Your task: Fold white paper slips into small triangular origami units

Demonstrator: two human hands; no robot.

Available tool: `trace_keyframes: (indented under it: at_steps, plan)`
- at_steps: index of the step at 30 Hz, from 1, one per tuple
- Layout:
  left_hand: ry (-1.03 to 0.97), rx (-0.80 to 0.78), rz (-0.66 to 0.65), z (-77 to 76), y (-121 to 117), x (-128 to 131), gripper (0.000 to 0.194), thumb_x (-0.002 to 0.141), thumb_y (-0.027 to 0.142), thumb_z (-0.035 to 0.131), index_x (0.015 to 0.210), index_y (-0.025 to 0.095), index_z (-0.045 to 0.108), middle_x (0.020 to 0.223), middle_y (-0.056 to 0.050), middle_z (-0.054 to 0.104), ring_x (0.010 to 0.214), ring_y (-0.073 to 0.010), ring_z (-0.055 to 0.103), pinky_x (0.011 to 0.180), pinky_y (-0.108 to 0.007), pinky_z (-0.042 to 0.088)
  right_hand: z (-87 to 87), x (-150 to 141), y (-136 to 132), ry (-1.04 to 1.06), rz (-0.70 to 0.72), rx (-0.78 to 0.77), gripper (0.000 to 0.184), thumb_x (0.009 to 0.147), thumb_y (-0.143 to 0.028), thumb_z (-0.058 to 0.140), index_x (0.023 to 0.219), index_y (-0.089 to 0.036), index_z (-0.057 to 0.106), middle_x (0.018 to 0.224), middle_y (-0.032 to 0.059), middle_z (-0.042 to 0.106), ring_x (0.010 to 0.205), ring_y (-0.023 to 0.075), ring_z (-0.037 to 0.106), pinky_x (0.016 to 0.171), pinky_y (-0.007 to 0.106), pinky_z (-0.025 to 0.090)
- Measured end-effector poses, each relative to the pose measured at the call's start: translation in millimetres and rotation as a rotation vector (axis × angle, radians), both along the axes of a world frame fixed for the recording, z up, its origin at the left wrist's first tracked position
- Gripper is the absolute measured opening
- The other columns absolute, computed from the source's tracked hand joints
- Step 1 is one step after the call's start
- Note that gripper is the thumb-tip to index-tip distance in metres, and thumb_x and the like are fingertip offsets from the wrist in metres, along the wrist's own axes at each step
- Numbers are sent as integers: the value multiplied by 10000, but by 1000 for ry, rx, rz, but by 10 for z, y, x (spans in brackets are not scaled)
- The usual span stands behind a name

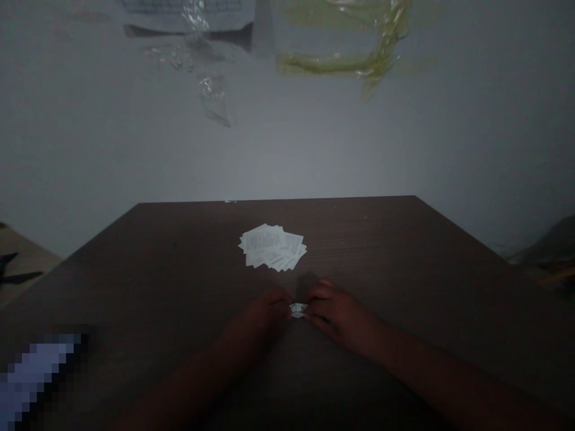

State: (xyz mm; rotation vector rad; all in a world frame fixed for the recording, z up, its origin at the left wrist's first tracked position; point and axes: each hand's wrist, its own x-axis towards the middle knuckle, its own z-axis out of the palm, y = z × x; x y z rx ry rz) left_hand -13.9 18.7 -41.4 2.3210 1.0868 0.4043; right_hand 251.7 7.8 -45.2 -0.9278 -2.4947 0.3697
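Between my two hands is a small piece of folded white paper (pixel 298 309), close to the tabletop. My left hand (pixel 273 308) pinches its left end, fingers closed. At its right end, the fingers of my right hand (pixel 331 308) are closed on it too. Dim light hides the fingertips in part and the details of the folds. Just beyond my hands lies a loose, fanned pile of printed paper sheets (pixel 272 246), overlapping at various angles.
The dark brown wooden table (pixel 381 251) reaches back to a pale wall (pixel 314 143) with torn tape (pixel 332 63) on it. A blurred-out bright rectangular object (pixel 38 371) lies at the near left. Dark items stand beyond the table's right edge.
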Motion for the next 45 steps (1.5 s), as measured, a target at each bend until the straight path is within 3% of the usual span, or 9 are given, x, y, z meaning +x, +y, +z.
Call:
trace_keyframes:
  at_steps: [6, 9, 13, 16, 20, 26, 30, 36, 45]
  plan:
    - [-47, 85, -28, 25, 37, -50, 274, 1093, 177, 607, 1180, 263, 851, 1342, -82, 851, 1190, -268, 818, 1106, -394, 665, 44, 15, 24, -52, -45, -16, 153, 1107, -147, 724, 1034, -215, 841, 1082, 92, 827, 1044, 280, 743, 1014, 448, 624]
    - [-60, 187, 98, 13, 172, -126, 382, 1077, 245, 677, 1433, 303, 804, 1518, -104, 807, 1395, -325, 772, 1224, -488, 647, 62, 45, 74, -47, -148, -67, 157, 1119, -187, 707, 1062, -212, 851, 1084, 105, 823, 1069, 293, 768, 1024, 457, 632]
    - [69, 346, 376, -74, 478, -296, 450, 1097, 346, 665, 1528, 230, 720, 1595, -174, 761, 1516, -382, 712, 1314, -608, 576, 82, 125, 178, -20, -354, -140, 245, 1138, -227, 619, 1080, -198, 855, 1096, 136, 819, 1084, 317, 794, 1010, 478, 653]
    - [118, 357, 467, -109, 644, -401, 559, 1098, 401, 677, 1595, 146, 656, 1701, -256, 671, 1627, -461, 606, 1364, -713, 474, 67, 178, 224, -17, -505, -108, 269, 1117, -268, 614, 1228, -204, 851, 1204, 169, 832, 1153, 365, 794, 1072, 558, 652]
    - [346, 276, 544, -37, 664, -413, 586, 1146, 395, 623, 1673, 138, 617, 1819, -246, 563, 1736, -452, 468, 1393, -686, 418, 12, 162, 167, -25, -591, 5, 460, 1059, -323, 685, 1485, -165, 758, 1491, 246, 759, 1379, 458, 713, 1209, 688, 587]
    - [389, 267, 417, 199, 545, -338, 432, 1136, 332, 616, 1507, 196, 792, 1601, -189, 757, 1542, -434, 644, 1264, -642, 543, 8, 35, -13, 35, -369, 14, 532, 1094, -299, 665, 1616, -194, 667, 1644, 238, 662, 1519, 449, 629, 1274, 713, 549]
    - [264, 286, 312, 216, 513, -355, 357, 1062, 263, 678, 1372, 208, 848, 1359, -154, 843, 1390, -391, 724, 1219, -600, 581, 79, 6, -59, 38, -172, -57, 480, 1137, -277, 650, 1613, -215, 670, 1709, 225, 626, 1618, 426, 559, 1311, 707, 520]
    - [171, 270, 322, 116, 543, -389, 332, 1003, 277, 763, 1324, 215, 820, 1620, -190, 730, 1518, -395, 690, 1305, -583, 556, 170, -34, -83, -41, -22, -177, 515, 1146, -279, 690, 1636, -125, 653, 1742, 260, 600, 1664, 395, 538, 1359, 627, 502]
    - [268, 257, 330, 307, 413, -288, 334, 1100, 219, 651, 1398, 156, 786, 1468, -195, 808, 1375, -412, 762, 1209, -584, 588, 141, -50, -70, -97, 35, -181, 538, 1160, -345, 700, 1651, -131, 648, 1799, 252, 552, 1723, 402, 472, 1394, 638, 448]
